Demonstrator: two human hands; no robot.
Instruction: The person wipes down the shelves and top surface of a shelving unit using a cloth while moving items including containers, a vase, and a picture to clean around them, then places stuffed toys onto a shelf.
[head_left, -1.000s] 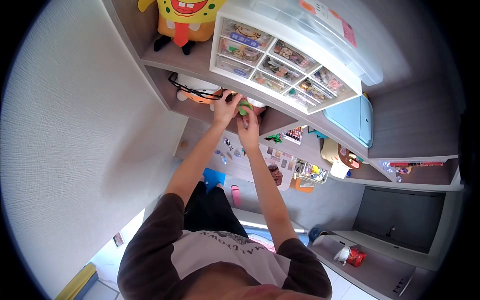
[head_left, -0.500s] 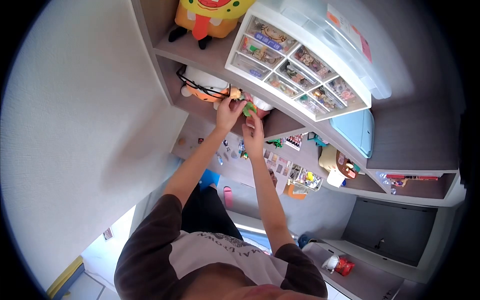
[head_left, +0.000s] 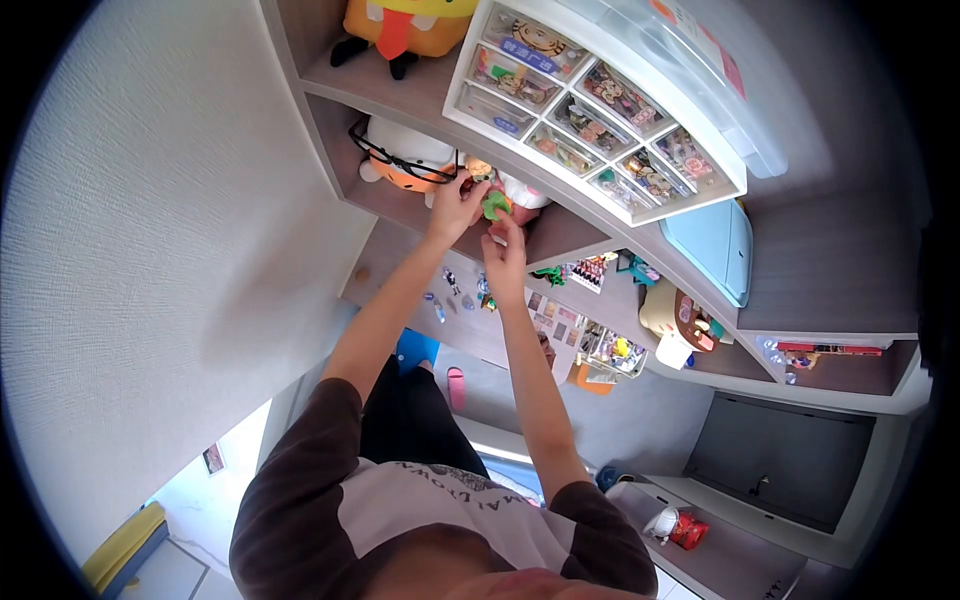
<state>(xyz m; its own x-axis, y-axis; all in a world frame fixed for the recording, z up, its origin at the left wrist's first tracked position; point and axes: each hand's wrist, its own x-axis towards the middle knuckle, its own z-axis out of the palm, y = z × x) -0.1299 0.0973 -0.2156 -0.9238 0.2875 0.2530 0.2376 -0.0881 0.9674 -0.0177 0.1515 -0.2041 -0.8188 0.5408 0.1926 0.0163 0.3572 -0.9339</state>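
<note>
Both hands work at a lower shelf cubby. My left hand (head_left: 456, 207) is closed, its fingertips pinched together beside a small orange-yellow figure (head_left: 480, 170); what they hold is too small to make out. My right hand (head_left: 506, 252) has its fingertips on a green leaf-shaped piece (head_left: 495, 205), apparently pinching its lower edge. Just behind these lies a white and pink plush (head_left: 522, 195), partly hidden. To the left of the hands sits a white and orange plush (head_left: 400, 160) with black-framed glasses (head_left: 385, 155).
Above stands a white drawer box (head_left: 600, 110) with clear drawers of small trinkets. A yellow plush (head_left: 420, 35) sits on the upper shelf at left. A light blue case (head_left: 710, 250) lies to the right. Below is a desk (head_left: 400, 265) with small figures. The wall (head_left: 170, 220) runs along the left.
The view has shifted slightly, with the shelf sitting a little higher. My fingers have moved slightly around the green piece, and more of it and the orange-yellow figure shows.
</note>
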